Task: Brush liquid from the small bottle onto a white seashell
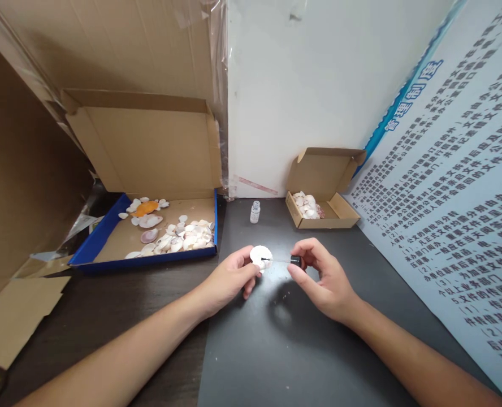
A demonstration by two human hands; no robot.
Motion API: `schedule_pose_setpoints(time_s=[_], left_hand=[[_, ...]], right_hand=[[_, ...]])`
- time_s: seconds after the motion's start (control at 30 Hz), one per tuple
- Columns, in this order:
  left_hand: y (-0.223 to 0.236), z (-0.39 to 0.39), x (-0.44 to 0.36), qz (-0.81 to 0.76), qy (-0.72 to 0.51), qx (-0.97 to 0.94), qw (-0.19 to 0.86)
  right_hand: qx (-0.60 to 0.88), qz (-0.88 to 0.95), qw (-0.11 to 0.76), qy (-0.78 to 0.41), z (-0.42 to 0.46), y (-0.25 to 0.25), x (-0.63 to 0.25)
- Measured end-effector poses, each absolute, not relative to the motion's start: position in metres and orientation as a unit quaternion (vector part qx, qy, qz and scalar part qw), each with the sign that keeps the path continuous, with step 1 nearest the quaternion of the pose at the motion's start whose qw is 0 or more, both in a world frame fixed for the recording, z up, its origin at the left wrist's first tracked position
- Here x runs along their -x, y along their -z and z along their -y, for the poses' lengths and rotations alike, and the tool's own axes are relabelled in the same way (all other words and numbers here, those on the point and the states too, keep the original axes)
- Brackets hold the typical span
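Observation:
My left hand (237, 272) pinches a white seashell (260, 254) by its lower edge, above the dark mat. A second small white piece seems to lie against it under my thumb, though the fingers partly cover it. Between thumb and fingers of my right hand (321, 278) is a black-capped applicator brush (295, 260). Its thin stem points left, and the dark tip is at the face of the shell; I cannot tell whether it touches. Behind both hands stands a small clear bottle (255, 213) with a pale label, upright and without a cap.
At left lies a blue-sided cardboard box (149, 261) with its lid raised, holding many pale shells (189, 237) and an orange shell (146, 209). A smaller open cardboard box (325, 223) of shells sits back right. A printed panel (454, 186) slopes along the right side.

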State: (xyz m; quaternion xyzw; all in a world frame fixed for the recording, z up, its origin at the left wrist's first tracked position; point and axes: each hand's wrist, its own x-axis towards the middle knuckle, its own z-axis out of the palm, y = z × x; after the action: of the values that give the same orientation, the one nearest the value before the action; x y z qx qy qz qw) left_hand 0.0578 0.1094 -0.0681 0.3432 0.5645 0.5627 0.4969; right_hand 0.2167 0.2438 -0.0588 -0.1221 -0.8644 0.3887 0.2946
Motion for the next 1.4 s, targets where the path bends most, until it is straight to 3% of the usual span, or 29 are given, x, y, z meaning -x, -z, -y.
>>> schedule_pose_setpoints(time_s=[0.17, 0.33, 1.4], left_hand=[[0.0682, -0.1094, -0.0576, -0.571, -0.553, -0.351, 0.495], [0.0679, -0.1090, -0.0577, -0.573, -0.551, -0.355, 0.492], [0.0666, -0.1093, -0.0587, -0.560, -0.541, -0.377, 0.502]], right_hand=[[0.154, 0.856, 0.323, -0.373, -0.2440, 0.0588, -0.2172], [0.125, 0.867, 0.290, -0.386, -0.2437, 0.0583, -0.2171], [0.139, 0.852, 0.305, -0.402, -0.2463, 0.0584, -0.2170]])
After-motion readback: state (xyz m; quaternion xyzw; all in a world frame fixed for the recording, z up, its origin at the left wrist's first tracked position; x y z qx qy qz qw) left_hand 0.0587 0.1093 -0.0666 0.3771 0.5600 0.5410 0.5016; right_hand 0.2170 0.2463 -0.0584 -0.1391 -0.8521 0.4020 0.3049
